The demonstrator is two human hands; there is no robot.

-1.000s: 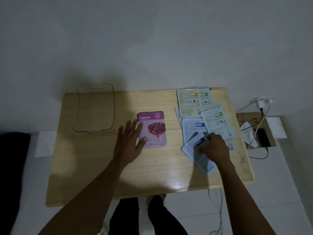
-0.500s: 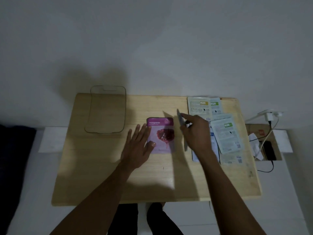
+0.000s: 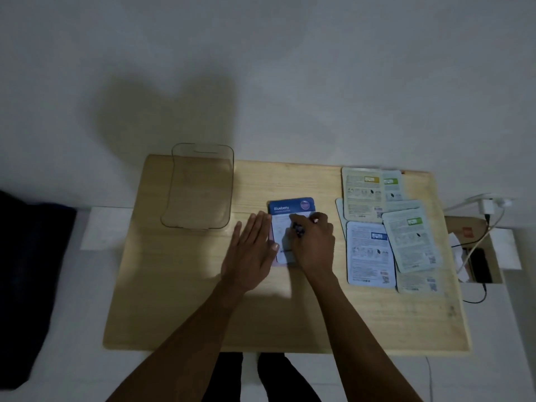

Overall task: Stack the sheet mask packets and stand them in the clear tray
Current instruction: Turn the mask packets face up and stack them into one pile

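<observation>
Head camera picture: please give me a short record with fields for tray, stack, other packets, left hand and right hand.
tray: clear tray at the table's far left, nothing inside
stack: Blueberry packet on top, face up, mid-table
other packets: loose overlapping packets at the right, backs up
left hand: left hand flat, at the stack's left edge
right hand: right hand pressing on the Blueberry packet

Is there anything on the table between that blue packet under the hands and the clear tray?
Nothing visible. Only bare table lies between the blue packet and the clear tray. The left hand rests beside the packet, on the tray side.
</observation>
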